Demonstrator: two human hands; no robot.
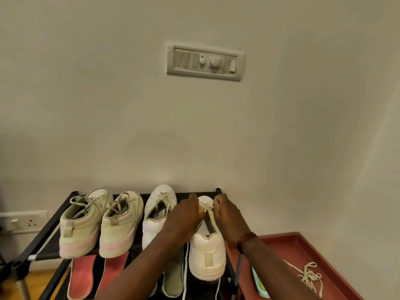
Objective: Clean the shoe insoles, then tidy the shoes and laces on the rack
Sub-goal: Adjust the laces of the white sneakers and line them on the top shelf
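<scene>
Both hands are seen at the right-hand white shoe (206, 258), which is stood heel toward the camera at the right end of the top shelf of a black shoe rack (48, 226). The shoe's lace (208, 210) is pinched near the toe by the grip of the left hand (184, 215) and by that of the right hand (229, 217), the two set close together. The shoe's tongue is hidden by the hands, and the heel of the second white shoe (159, 213) just beside it is partly covered by the left forearm. Further left, a pair of beige high-tops (82, 226) with pink-striped soles is lined up. On the shelf below, two red insoles (83, 278) and a grey-green insole (173, 280) are laid flat. A red tray (303, 243) at the right holds a loose lace (309, 276) in a tangle. A switch panel (204, 61) is mounted on the wall above, and a wall socket (23, 221) is seen at far left.
</scene>
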